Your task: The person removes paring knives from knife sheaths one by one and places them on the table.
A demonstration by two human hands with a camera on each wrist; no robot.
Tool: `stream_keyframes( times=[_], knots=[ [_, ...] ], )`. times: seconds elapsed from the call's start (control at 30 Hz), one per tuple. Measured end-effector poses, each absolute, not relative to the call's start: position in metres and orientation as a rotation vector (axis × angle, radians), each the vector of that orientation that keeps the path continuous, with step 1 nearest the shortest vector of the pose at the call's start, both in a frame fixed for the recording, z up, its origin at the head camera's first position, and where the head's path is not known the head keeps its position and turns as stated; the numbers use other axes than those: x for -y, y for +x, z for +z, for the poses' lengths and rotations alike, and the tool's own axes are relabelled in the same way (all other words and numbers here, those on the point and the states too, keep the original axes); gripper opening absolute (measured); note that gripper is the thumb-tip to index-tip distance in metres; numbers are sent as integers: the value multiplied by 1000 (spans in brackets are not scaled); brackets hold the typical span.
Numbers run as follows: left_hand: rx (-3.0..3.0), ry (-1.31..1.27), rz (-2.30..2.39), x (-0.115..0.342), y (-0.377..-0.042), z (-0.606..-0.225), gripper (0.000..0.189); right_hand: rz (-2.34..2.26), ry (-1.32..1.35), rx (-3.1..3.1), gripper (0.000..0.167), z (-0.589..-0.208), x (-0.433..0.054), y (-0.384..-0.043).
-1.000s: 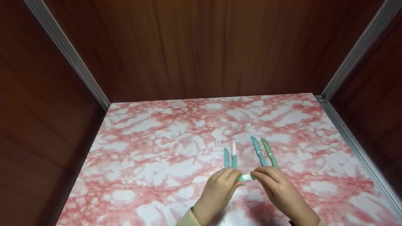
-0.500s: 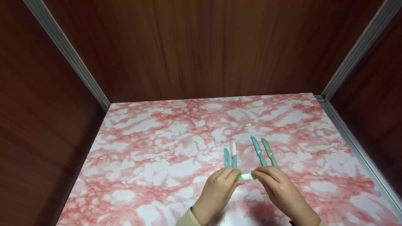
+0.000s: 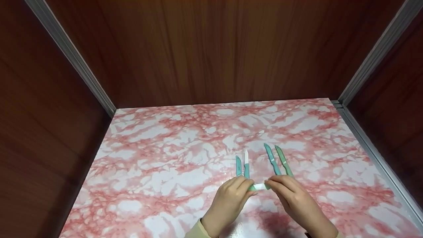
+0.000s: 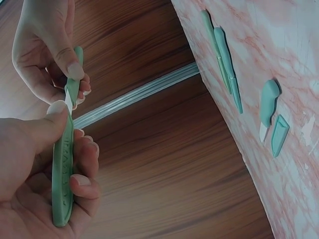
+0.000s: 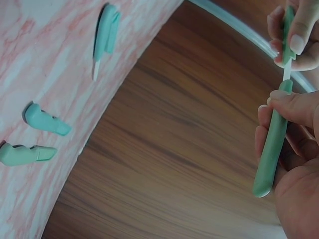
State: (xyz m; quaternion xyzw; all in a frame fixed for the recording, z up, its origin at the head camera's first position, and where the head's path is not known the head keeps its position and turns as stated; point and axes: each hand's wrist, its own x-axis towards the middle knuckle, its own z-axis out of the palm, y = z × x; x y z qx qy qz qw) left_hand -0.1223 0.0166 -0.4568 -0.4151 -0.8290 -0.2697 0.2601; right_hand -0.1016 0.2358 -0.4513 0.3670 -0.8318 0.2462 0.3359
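My left hand (image 3: 229, 195) grips a green knife sheath (image 4: 62, 169) with raised lettering, thumb on one face and fingers curled around the other. My right hand (image 3: 292, 196) holds the green handle of a paring knife (image 5: 273, 149), thumb pressed near its blade end. Between the two hands shows a short stretch of white blade (image 3: 260, 186); its tip side is hidden in the sheath. Just beyond my left hand lie a teal knife with a bare white blade (image 3: 246, 160) and its separate teal sheath (image 3: 238, 165).
A sheathed blue-teal knife (image 3: 272, 158) and a sheathed green knife (image 3: 284, 160) lie side by side beyond my right hand. The red-and-white marbled table (image 3: 148, 185) has brown wood-grain panels (image 3: 211, 53) behind it and at both sides, with metal corner posts.
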Motion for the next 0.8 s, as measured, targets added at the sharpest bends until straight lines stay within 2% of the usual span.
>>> stream_keyframes(
  times=[0.8],
  knots=[
    [2265,-1121,-728,-16,-122,-459,19,632,938,2218,34,-449,-237,-97]
  ],
)
